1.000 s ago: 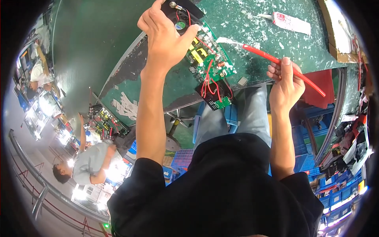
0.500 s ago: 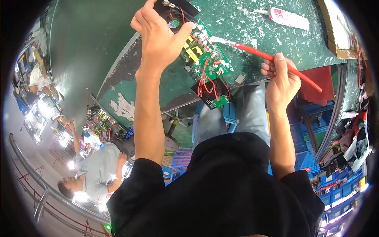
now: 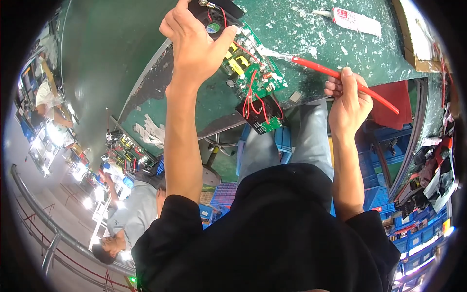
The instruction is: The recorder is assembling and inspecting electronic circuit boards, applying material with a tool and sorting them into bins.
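Note:
My right hand is closed around the red handle of a slim brush. Its pale, flat tip rests at the right edge of a green circuit board. Yellow transformers, red wires and white residue cover that board. A black panel with a fan joins its far end, and a black end plate hangs at its near end, over the table edge. My left hand grips the board's far left part, thumb along the board, other fingers over the fan panel and partly out of sight.
A white tube with a nozzle lies on the green, residue-flecked table. A cardboard box stands at the right. Scraps of white tape lie at the table's left. More boards and a co-worker are farther left.
My right hand and the brush have shifted slightly right and nearer to me, the tip staying by the board's edge. My left hand barely moves. The co-worker at left has leaned and lowered an arm.

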`<state>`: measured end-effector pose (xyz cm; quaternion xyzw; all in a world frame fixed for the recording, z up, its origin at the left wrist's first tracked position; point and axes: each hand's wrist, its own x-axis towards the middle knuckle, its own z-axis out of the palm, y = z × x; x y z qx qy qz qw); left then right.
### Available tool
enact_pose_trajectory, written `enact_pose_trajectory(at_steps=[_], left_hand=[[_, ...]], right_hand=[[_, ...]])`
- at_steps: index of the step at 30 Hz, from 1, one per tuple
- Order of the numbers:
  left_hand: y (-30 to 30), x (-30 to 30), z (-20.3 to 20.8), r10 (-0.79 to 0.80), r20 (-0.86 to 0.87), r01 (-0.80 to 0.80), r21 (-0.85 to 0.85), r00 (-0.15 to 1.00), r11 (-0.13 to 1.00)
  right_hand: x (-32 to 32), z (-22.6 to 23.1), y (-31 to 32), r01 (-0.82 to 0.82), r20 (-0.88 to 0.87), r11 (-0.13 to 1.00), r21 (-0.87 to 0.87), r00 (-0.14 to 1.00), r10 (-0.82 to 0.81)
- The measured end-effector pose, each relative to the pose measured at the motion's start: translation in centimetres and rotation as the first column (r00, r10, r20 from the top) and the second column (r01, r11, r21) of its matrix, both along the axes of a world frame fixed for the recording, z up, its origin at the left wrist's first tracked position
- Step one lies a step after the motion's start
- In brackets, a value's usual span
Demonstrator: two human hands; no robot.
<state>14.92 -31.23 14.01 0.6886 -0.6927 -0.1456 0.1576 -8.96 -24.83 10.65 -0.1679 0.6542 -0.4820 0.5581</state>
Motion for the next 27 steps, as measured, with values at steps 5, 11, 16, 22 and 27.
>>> enact_pose_trajectory(at_steps=[5, 11, 16, 22, 27], left_hand=[[0.1, 0.2, -0.1, -0.022, -0.005, 0.022, -0.018, 1.000, 1.000], [0.1, 0.1, -0.3, -0.028, 0.008, 0.029, -0.041, 1.000, 0.999], [0.1, 0.0, -0.1, -0.019, 0.017, 0.020, -0.034, 1.000, 0.999], [0.2, 0.0, -0.1, -0.005, 0.009, 0.005, -0.027, 1.000, 1.000], [0.1, -0.1, -0.2, 0.001, 0.012, -0.001, -0.019, 1.000, 1.000]], right_hand=[[0.6, 0.3, -0.4, 0.003, 0.006, 0.999, 0.036, 1.000, -0.004], [-0.4, -0.2, -0.1, 0.056, 0.034, 0.997, 0.055, 0.998, -0.058], [0.8, 0.1, -0.5, 0.044, 0.034, 0.996, 0.075, 0.998, -0.047], [0.0, -0.2, 0.1, 0.062, 0.051, 0.996, 0.062, 0.997, -0.065], [0.0, -0.2, 0.7, 0.084, 0.041, 0.996, 0.043, 0.995, -0.086]])
